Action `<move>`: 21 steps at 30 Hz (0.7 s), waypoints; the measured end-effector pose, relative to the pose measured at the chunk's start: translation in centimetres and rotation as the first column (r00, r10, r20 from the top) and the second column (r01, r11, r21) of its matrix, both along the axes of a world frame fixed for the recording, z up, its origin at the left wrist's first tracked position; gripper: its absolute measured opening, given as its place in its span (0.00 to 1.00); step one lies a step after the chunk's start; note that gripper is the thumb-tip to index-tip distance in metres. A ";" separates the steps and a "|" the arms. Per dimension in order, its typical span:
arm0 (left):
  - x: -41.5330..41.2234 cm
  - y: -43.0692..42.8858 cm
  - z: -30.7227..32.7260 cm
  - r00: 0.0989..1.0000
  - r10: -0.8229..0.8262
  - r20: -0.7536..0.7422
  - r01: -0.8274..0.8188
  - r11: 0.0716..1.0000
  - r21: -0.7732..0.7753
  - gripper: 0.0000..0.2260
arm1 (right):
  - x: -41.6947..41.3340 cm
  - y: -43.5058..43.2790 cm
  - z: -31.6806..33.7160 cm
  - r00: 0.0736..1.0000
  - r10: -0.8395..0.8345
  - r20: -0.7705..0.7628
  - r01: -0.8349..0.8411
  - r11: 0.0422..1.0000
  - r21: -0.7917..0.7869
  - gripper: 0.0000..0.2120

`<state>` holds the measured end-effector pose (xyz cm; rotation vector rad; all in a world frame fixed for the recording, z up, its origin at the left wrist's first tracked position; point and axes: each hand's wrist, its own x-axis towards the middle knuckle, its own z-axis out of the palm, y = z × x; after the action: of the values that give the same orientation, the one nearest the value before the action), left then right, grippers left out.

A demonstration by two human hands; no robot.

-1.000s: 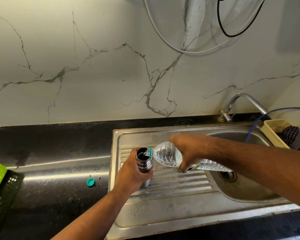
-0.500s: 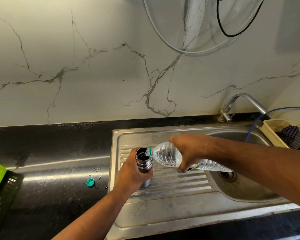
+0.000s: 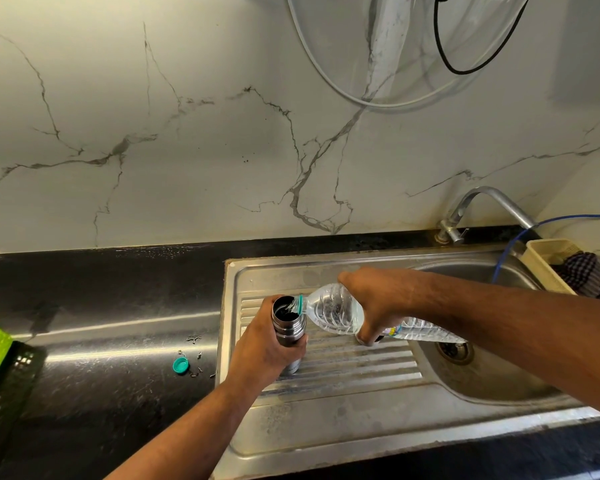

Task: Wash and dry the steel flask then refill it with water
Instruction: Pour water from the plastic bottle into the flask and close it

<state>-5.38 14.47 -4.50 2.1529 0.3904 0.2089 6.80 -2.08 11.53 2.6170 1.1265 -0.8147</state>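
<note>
Though little is changed from half a second ago, the flask point(image 3: 286, 323) is gripped upright by the left hand point(image 3: 264, 355) on the drainboard point(image 3: 361, 368), and the tilted bottle point(image 3: 333, 311), held by the right hand point(image 3: 378, 303), is kept at its mouth. A teal cap point(image 3: 181, 365) is seen on the worktop point(image 3: 101, 306), near the left edge of the sink point(image 3: 326, 441).

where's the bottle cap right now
In the head view, the cap lies on the black counter, just left of the sink, below and left of the flask that the left hand holds.
</note>
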 end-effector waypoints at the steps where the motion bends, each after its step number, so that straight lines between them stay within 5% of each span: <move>1: 0.0 0.0 0.0 1.000 0.001 0.000 -0.001 1.000 0.001 0.36 | 0.0 0.0 0.0 1.000 0.001 0.000 -0.001 1.000 0.001 0.40; 21: 0.0 -0.1 -0.2 1.000 0.011 -0.004 -0.011 1.000 0.007 0.37 | 0.0 0.1 -0.1 1.000 0.012 0.008 -0.012 1.000 -0.009 0.40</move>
<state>-5.38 14.41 -4.69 2.1593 0.4046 0.2121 6.80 -1.94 11.40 2.6013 1.1320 -0.8050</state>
